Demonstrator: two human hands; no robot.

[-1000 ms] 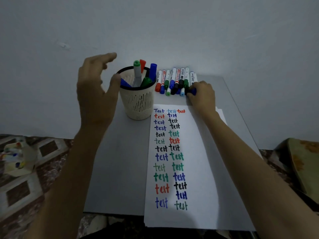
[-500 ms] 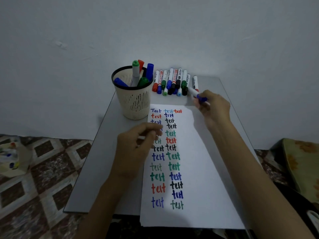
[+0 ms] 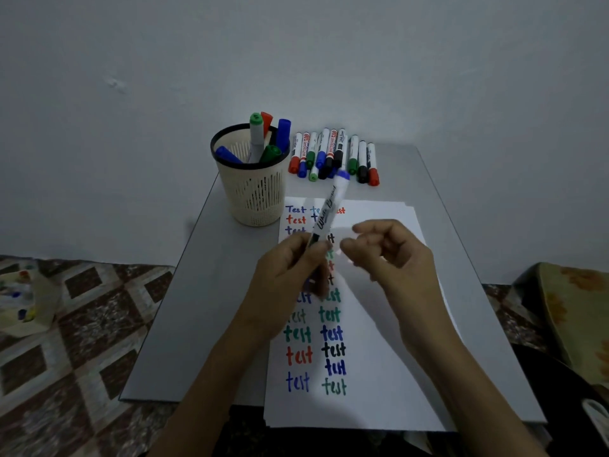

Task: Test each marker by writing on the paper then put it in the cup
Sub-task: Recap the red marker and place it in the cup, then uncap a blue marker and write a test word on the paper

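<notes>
My left hand (image 3: 290, 278) grips the lower end of a white marker with a blue cap (image 3: 326, 212); the capped end points up and away over the paper (image 3: 389, 357). That white sheet carries two columns of the word "test" in several colours. Just right of the marker my right hand (image 3: 392, 258) hovers with its fingers loosely curled, holding nothing. A cream mesh cup (image 3: 253, 192) at the table's back left holds several capped markers. A row of several more markers (image 3: 333, 153) lies behind the paper.
The grey table (image 3: 204, 308) stands against a plain wall. A patterned tile floor lies to the left, with a pale bag (image 3: 19, 301) on it. Yellow patterned fabric (image 3: 573, 315) sits at the right edge.
My right hand picked the blue-capped marker from the row and brought it toward me. My left hand came down from the cup and now holds the marker; my right hand has let go.
</notes>
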